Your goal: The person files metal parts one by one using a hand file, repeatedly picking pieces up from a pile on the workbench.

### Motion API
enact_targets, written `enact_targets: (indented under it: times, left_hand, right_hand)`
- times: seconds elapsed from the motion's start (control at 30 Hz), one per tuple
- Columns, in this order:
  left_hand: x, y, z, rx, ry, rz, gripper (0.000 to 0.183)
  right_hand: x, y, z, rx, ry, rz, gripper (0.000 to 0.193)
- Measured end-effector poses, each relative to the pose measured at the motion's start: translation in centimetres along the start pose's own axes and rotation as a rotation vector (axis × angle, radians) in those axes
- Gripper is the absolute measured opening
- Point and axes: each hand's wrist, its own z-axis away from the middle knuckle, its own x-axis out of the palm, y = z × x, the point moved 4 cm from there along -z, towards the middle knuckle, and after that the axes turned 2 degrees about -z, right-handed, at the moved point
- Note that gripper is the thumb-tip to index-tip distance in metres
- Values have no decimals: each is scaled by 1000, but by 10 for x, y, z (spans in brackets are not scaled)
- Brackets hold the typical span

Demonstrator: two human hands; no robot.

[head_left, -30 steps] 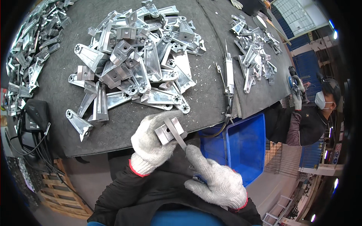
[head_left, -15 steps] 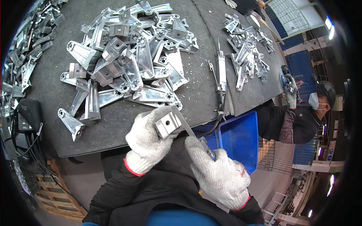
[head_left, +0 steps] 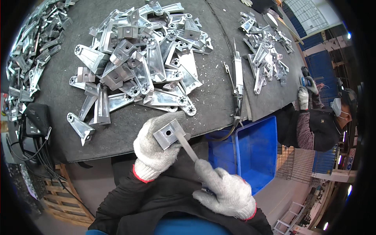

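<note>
My left hand (head_left: 154, 143), in a white knit glove with a red cuff, is closed round a silvery metal bracket (head_left: 161, 138). The bracket's block end, with one dark hole, faces up; the rest is hidden in the glove. My gloved right hand (head_left: 227, 192) grips a flat metal file (head_left: 188, 148), index finger stretched along the blade. The file's tip lies against the edge of the block. Its handle is mostly covered by the fingers. Beyond both hands a large heap of similar brackets (head_left: 150, 78) lies on the dark worktable (head_left: 129, 148).
A smaller bracket pile (head_left: 268, 58) lies far right, and another heap (head_left: 37, 51) at the left edge. A pneumatic tool (head_left: 237, 72) with a hose rests between piles. Blue bins (head_left: 256, 152) stand below the table edge. A black box (head_left: 36, 121) with cables sits left. A gloved co-worker (head_left: 321, 125) works at right.
The bracket has turned in my left hand, its holed face now tilted more upward. My right hand has moved lower, swinging the file to a new angle on the block. The view shifted slightly.
</note>
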Motion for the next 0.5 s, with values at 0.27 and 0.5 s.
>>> enact_targets:
  times: [0.27, 0.5]
  left_hand:
    - [8, 5, -3, -152, 39, 195, 53]
    - [4, 0, -2, -104, 63, -33, 54]
  right_hand:
    - [16, 4, -3, -120, 60, -16, 69]
    - [9, 11, -4, -84, -28, -47, 72]
